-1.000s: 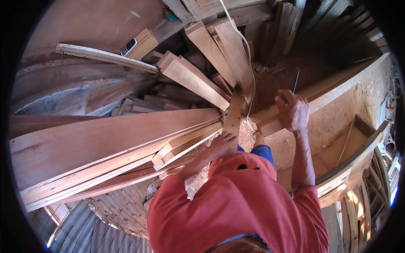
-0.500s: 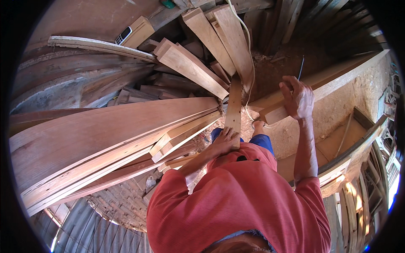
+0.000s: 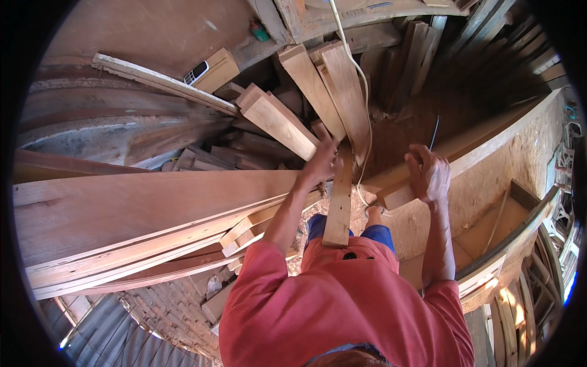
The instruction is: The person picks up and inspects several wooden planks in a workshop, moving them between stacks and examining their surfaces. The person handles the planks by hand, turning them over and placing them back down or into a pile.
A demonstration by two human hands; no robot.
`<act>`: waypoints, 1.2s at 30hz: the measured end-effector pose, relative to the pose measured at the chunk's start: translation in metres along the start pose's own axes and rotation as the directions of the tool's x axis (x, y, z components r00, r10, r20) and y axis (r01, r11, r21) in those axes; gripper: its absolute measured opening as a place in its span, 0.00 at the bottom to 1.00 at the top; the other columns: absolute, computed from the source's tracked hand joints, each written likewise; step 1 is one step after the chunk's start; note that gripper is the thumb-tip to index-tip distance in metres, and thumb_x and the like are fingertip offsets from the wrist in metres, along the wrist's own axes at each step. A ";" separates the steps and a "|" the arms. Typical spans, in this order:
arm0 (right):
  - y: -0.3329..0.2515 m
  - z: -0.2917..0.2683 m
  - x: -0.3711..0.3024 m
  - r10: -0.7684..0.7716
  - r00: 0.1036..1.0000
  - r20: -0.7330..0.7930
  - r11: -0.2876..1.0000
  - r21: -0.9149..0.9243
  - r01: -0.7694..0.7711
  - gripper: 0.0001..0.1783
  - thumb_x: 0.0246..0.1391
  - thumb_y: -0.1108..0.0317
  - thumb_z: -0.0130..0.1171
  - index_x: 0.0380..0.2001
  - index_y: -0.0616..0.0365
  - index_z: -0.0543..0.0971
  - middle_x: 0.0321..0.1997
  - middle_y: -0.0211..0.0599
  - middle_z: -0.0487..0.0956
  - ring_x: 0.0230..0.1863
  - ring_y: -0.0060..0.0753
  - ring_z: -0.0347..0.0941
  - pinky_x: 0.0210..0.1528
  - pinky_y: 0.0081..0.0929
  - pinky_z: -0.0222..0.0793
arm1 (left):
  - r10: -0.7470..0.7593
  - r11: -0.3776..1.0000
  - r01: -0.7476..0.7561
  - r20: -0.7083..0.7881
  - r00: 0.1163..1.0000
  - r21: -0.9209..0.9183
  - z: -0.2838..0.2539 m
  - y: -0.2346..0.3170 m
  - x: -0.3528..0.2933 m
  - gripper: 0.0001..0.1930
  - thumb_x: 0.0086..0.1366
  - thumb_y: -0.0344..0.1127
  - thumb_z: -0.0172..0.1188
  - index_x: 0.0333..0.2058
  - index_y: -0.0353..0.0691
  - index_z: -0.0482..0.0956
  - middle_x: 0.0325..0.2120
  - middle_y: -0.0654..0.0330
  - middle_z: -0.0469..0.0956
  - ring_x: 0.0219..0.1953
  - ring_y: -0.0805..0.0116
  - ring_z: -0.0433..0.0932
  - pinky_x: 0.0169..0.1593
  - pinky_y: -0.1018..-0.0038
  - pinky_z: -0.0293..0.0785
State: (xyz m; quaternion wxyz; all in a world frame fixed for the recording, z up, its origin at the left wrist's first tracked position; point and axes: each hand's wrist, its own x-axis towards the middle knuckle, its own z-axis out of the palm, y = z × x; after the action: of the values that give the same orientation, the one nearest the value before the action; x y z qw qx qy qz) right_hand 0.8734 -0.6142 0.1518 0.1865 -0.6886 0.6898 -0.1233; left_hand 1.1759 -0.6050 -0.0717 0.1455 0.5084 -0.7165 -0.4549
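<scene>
A narrow wooden plank [image 3: 338, 211] runs away from my waist, its near end against my red shirt. My left hand [image 3: 322, 164] is beside the plank's far part, slightly blurred, its fingers loosely apart and nothing visible in them. Raised at the right, my right hand [image 3: 430, 174] is closed around a thin, dark bluish rod-like tool [image 3: 435, 133] that points up and away. Its lower part is hidden in my fist. Below this hand lies the end of a thick wooden beam [image 3: 396, 194].
Wide stacked boards [image 3: 153, 199] fill the left side. Several cut wood blocks [image 3: 278, 125] lean ahead, with a pale cable [image 3: 365, 82] alongside. A phone [image 3: 196, 73] rests on a block at the far left. A wooden tray-like frame [image 3: 510, 214] stands at right.
My left hand has left the plank's near end and moved forward along it to the far part. My right hand still holds the thin tool. The view has tilted slightly.
</scene>
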 end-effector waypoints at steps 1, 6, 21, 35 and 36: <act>-0.001 -0.001 0.000 0.009 1.000 0.013 1.000 0.009 -0.009 0.16 0.60 0.58 0.67 0.45 0.57 0.85 0.35 0.45 0.88 0.39 0.51 0.84 0.47 0.46 0.75 | -0.042 0.992 0.060 -0.167 0.985 0.107 -0.021 -0.005 0.035 0.49 0.63 0.43 0.69 0.74 0.27 0.52 0.73 0.25 0.54 0.75 0.27 0.54 0.77 0.48 0.54; -0.002 -0.003 0.001 0.016 0.999 0.032 1.000 0.004 -0.016 0.16 0.60 0.58 0.66 0.46 0.56 0.85 0.36 0.39 0.89 0.41 0.47 0.85 0.49 0.44 0.74 | -0.050 0.887 0.247 -0.450 0.892 0.391 -0.127 -0.015 0.143 0.52 0.65 0.48 0.68 0.77 0.31 0.48 0.76 0.29 0.46 0.79 0.33 0.46 0.80 0.49 0.43; 0.001 -0.001 0.002 -0.030 1.000 -0.002 0.999 0.013 0.030 0.15 0.59 0.58 0.67 0.45 0.55 0.85 0.34 0.37 0.88 0.39 0.47 0.84 0.47 0.45 0.74 | -0.199 0.738 0.462 -0.496 0.845 0.492 -0.161 0.002 0.160 0.47 0.58 0.56 0.73 0.68 0.36 0.65 0.65 0.43 0.67 0.68 0.43 0.64 0.71 0.50 0.63; 0.003 -0.002 0.000 -0.033 0.999 0.017 0.999 0.026 0.032 0.15 0.60 0.57 0.67 0.45 0.54 0.84 0.33 0.37 0.88 0.40 0.46 0.84 0.48 0.44 0.73 | -0.192 0.971 0.215 0.186 0.963 -0.109 0.003 0.050 -0.060 0.31 0.52 0.34 0.70 0.57 0.37 0.77 0.55 0.43 0.80 0.64 0.37 0.73 0.64 0.52 0.71; 0.003 -0.001 -0.001 -0.022 1.000 0.019 1.000 0.022 0.022 0.15 0.60 0.57 0.67 0.45 0.54 0.84 0.33 0.37 0.88 0.40 0.46 0.84 0.48 0.44 0.73 | -0.151 0.981 0.168 0.171 0.974 -0.092 0.026 0.049 -0.078 0.37 0.52 0.33 0.70 0.63 0.36 0.71 0.59 0.40 0.76 0.66 0.35 0.70 0.67 0.52 0.68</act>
State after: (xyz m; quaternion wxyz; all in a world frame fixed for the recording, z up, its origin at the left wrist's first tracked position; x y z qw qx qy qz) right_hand 0.8698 -0.6134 0.1513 0.1993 -0.6952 0.6791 -0.1261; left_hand 1.1639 -0.5212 -0.0272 0.0760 0.5172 -0.6577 -0.5424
